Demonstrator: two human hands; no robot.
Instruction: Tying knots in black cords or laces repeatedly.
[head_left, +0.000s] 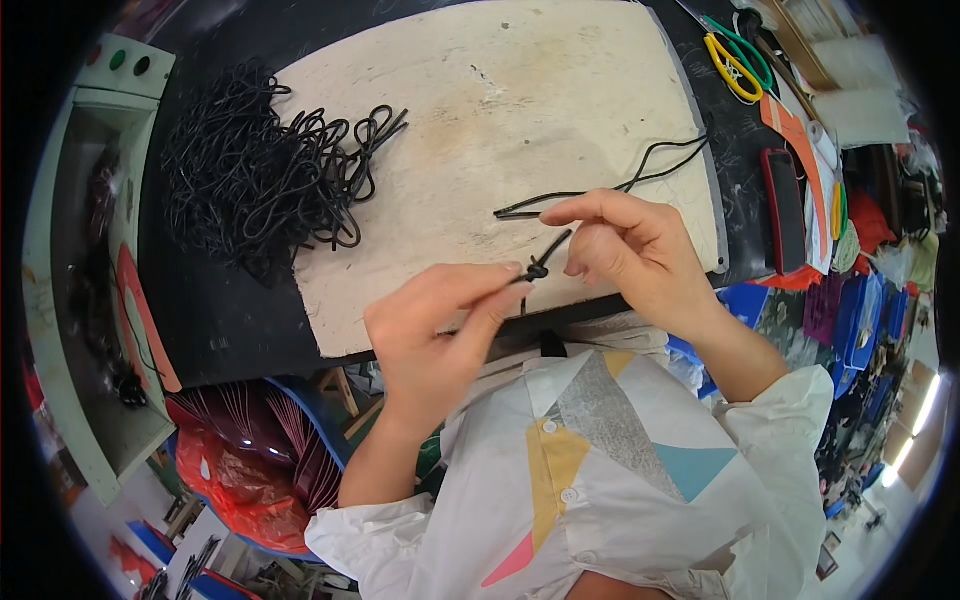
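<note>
Between thumb and forefinger my left hand [435,325] pinches a thin black cord [537,268]. Just beyond those fingertips the cord has a knot, and a short free end points up and to the right. My right hand [635,250] hovers to the right of that knot, apart from it, its forefinger stretched out and nothing seen in its fingers. Past the right hand a doubled black cord [660,176] lies across the board toward its right edge. At the far left sits a big tangled heap of black cords [250,170].
A worn cream board [440,170] covers the middle of the black table [235,335]. Along the right edge are scissors with yellow and green handles [735,70] and a dark phone-like thing with a red edge [782,210]. A grey-green metal box [125,75] stands left.
</note>
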